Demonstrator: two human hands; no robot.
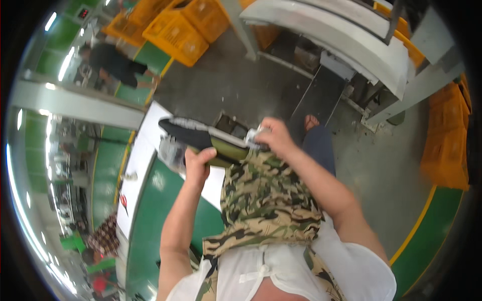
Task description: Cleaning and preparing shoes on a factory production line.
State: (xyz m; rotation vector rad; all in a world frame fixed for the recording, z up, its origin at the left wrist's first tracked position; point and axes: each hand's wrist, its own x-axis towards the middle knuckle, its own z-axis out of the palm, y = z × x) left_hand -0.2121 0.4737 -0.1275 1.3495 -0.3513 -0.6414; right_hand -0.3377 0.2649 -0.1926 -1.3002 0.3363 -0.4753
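My left hand (199, 161) grips a long black and olive-green piece (221, 148) that looks like a shoe or a shoe upper, with a pale edge along its far side. My thumb lies on its olive part. Beside that hand, under the black end, is a clear plastic piece (173, 153); whether the hand holds it too I cannot tell. At the other end of the green piece, my right hand (275, 136) pinches a small whitish, crumpled-looking thing (255, 139), blurred. Both hands are in front of my camouflage apron (266, 195).
To my left runs a white-edged table (134, 193) with a green top; red-handled scissors (123, 201) lie on its edge. Orange crates (175, 37) stand ahead, more crates (444, 135) at right. A white machine (346, 40) is ahead right. A person (113, 62) stands far left.
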